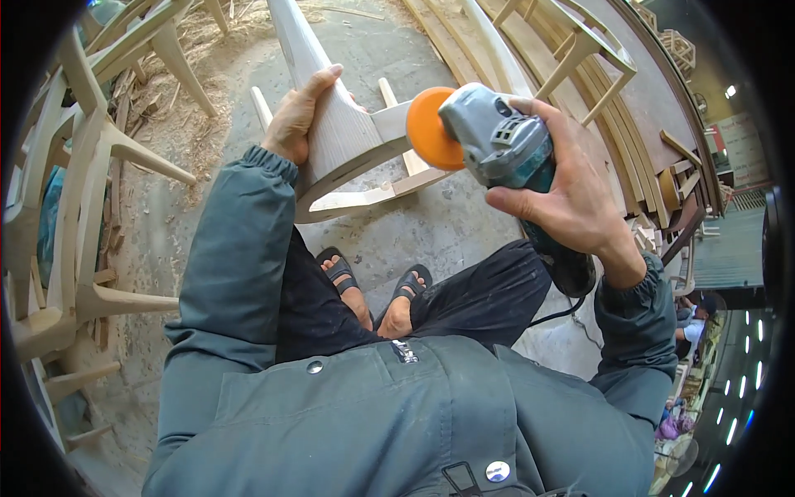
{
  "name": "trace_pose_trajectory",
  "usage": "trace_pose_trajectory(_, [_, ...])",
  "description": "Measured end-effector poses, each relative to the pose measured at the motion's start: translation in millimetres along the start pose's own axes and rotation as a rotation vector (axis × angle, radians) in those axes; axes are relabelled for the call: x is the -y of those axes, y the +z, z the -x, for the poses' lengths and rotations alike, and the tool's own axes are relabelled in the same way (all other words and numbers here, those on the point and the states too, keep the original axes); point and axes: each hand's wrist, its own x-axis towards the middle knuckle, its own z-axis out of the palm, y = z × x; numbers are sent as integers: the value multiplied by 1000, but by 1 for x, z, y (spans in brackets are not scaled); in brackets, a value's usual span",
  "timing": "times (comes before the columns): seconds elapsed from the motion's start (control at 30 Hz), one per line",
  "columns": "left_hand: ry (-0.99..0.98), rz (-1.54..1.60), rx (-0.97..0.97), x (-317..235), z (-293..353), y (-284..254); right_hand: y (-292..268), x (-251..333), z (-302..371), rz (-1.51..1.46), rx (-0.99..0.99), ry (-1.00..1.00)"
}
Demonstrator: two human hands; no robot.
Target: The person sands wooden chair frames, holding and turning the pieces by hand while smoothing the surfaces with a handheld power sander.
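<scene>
Chair frame: pale bare wood (341, 137), the landmark; tilted in front of the person, above the floor (464, 219), its broad curved part nearest the body, one long member running away from it.
Left hand: (296, 118) at the chair frame's left side, grasping the wide member, thumb over the top, fingertips just showing on the far side.
Right hand: (580, 186) right of the chair frame, wrapped round the grinder (501, 137), thumb on the near side, fingers over the far side.
Orange disc: (432, 128) on the grinder, at the chair frame's right-hand rail; touching or just over it, cannot tell.
Cord: black (556, 317), from the grinder's lower end, nearer the body than the chair frame.
Sandalled feet: (339, 273) on the floor, on the body side of the chair frame.
Other chairs: stacked frames (91, 199) well left of the chair frame; another (590, 40) beyond it, right.
Planks: (613, 157) long, lying right of the chair frame.
Shavings: (203, 45) beyond the chair frame, to the left.
</scene>
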Motion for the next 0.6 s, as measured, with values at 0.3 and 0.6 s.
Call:
trace_pose_trajectory(0.3, [-14,-22,4,-6,1,28,8,27,-10,-232,141,193])
trace_pose_trajectory(0.6, [-42,6,-35,-5,-1,11,0,-63,38,-353,-85,340])
